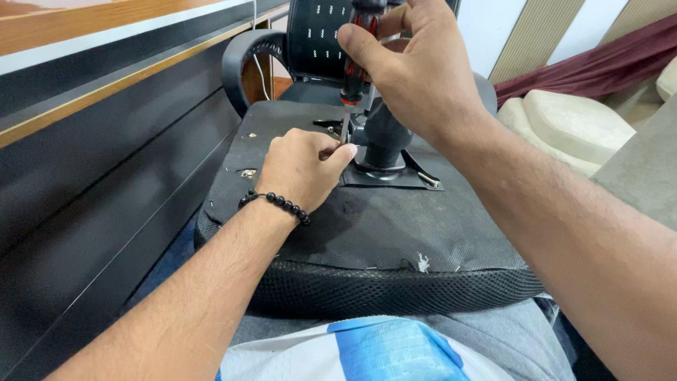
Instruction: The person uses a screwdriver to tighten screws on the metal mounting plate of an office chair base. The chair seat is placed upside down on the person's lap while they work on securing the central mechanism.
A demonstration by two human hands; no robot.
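An upturned office chair seat (pixel 381 233) is lying across the person's lap, a dark cabinet wall (pixel 106 155) running along the left and cream cushions (pixel 571 123) sitting behind. The right hand (pixel 416 70) is reaching down from above, grasping a red-and-black screwdriver (pixel 356 60) upright. The left hand (pixel 303 169), curled, is pinching its tip beside the black post (pixel 384 137).

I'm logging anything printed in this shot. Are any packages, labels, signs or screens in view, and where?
None in view: no package, label, sign or screen.
Nearest the hands are only bare things: the red and black screwdriver in the right hand, and the left hand on the black chair seat.
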